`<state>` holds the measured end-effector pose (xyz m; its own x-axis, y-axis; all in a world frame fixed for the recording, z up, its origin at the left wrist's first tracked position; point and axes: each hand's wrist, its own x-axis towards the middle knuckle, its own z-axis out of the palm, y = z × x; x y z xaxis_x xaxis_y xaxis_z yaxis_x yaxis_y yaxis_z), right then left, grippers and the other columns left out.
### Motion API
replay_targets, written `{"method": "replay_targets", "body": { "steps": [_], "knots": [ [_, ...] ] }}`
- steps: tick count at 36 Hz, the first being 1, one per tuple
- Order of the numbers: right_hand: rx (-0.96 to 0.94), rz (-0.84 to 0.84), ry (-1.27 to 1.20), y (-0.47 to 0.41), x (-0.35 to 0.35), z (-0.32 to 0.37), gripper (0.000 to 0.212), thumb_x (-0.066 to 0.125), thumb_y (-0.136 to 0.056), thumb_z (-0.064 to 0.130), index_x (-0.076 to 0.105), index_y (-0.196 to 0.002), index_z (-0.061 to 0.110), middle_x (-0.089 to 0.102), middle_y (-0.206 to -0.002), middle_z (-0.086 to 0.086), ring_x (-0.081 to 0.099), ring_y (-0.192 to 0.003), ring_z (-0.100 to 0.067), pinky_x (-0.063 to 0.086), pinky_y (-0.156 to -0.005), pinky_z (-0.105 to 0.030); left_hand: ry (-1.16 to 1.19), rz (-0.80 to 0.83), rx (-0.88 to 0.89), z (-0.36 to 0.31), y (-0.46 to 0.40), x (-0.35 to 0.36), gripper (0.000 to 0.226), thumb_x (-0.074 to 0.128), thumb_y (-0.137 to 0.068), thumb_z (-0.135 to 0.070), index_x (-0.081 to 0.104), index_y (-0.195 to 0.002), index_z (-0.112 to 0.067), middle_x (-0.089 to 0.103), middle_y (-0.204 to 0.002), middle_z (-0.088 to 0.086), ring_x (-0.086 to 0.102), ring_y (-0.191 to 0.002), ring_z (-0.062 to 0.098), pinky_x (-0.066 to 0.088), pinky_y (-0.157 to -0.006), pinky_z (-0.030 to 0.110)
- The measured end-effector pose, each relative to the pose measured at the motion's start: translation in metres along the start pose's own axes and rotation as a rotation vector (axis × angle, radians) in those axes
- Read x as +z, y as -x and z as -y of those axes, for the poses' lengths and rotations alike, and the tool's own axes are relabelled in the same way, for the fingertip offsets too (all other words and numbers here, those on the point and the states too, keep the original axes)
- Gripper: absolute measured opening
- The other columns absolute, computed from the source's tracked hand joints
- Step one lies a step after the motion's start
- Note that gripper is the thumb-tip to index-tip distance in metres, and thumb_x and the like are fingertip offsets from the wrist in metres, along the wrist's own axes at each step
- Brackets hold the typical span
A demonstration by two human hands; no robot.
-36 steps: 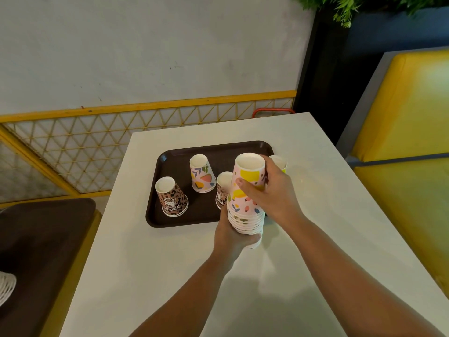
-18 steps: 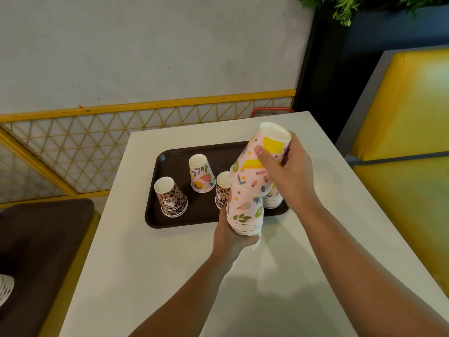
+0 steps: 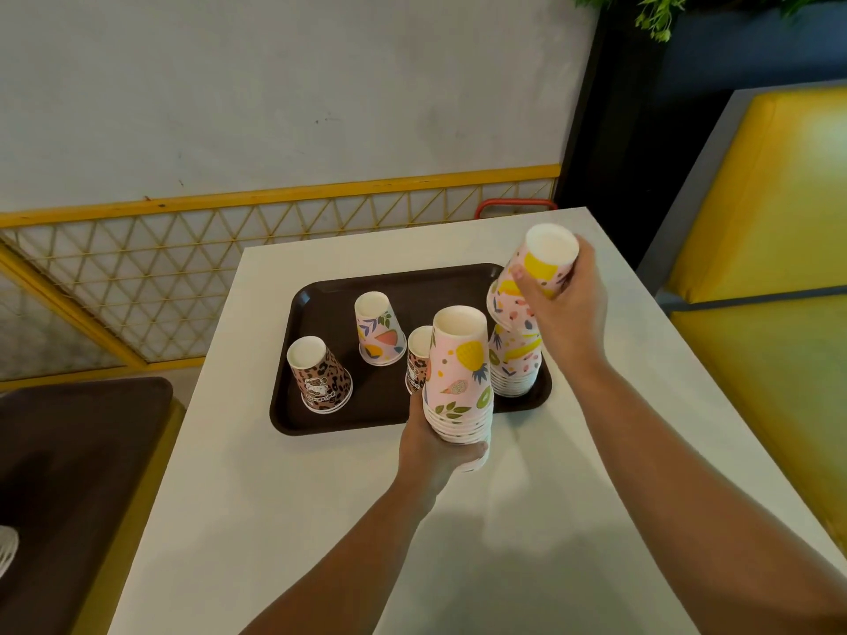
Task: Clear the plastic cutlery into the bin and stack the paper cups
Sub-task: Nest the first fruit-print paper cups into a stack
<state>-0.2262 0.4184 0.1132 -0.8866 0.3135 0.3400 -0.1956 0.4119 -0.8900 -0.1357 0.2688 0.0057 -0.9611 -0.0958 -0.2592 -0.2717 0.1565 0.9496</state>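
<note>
Both forearms bare, reaching forward from the bottom of my view. Left hand (image 3: 433, 451) sits lower and nearer, fingers curled round the base of an upside-down stack of cups (image 3: 458, 382), thumb tip showing at the stack's lower right. Right hand (image 3: 566, 309) is raised higher and further out, wrist bent, fingers and thumb wrapped round a single tilted cup (image 3: 536, 277). I see the two hands apart, not touching.

**Paper, plastic and matt surfaces**

The printed paper cups (image 3: 459, 368) look matt, with plain white bases. The dark brown plastic tray (image 3: 293, 405) has a smooth, faintly sheened rim. The pale worktop (image 3: 293, 497) is smooth and matt. The yellow bench cushion (image 3: 779, 213) looks like glossy vinyl; the wall (image 3: 275, 84) is rough plaster.
</note>
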Motion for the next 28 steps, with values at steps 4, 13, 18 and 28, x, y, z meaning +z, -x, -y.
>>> {"method": "replay_targets", "body": {
  "steps": [4,13,18,28],
  "knots": [
    [0.054,0.109,0.111,0.007,0.004,-0.016,0.059,0.071,-0.079,0.026,0.042,-0.13,0.017,0.054,-0.128,0.0,0.052,-0.113,-0.013,0.036,-0.078,-0.009,0.013,-0.007,0.009,-0.001,-0.002,0.0,0.093,0.089,-0.044,-0.012,0.042,-0.123,-0.032,0.062,-0.117,-0.007,0.057,-0.112,0.017,0.049,-0.097,0.037],
    [-0.071,0.125,0.057,0.037,0.003,0.009,0.061,0.065,-0.082,0.039,0.04,-0.134,0.02,0.044,-0.136,0.005,0.039,-0.118,0.0,0.028,-0.085,-0.001,0.042,-0.009,0.038,-0.003,0.002,0.005,0.094,0.086,-0.035,-0.028,0.043,-0.119,-0.038,0.063,-0.115,-0.012,0.059,-0.11,0.012,0.05,-0.092,0.031],
    [0.012,0.451,0.01,0.056,0.006,0.014,0.069,0.073,-0.074,0.039,0.041,-0.133,0.026,0.052,-0.124,0.01,0.05,-0.111,-0.005,0.045,-0.086,-0.019,0.044,0.003,0.068,-0.003,0.005,0.009,0.09,0.085,-0.035,-0.031,0.045,-0.114,-0.046,0.064,-0.117,-0.011,0.059,-0.112,0.012,0.05,-0.097,0.04],
    [0.026,0.472,0.052,0.064,0.002,0.022,0.056,0.074,-0.074,0.035,0.047,-0.121,0.022,0.058,-0.106,0.01,0.056,-0.097,-0.009,0.044,-0.076,-0.015,0.067,0.008,0.077,-0.008,0.012,0.008,0.099,0.085,-0.035,-0.034,0.042,-0.124,-0.044,0.063,-0.122,-0.007,0.058,-0.115,0.015,0.049,-0.1,0.045]
  ]
}}
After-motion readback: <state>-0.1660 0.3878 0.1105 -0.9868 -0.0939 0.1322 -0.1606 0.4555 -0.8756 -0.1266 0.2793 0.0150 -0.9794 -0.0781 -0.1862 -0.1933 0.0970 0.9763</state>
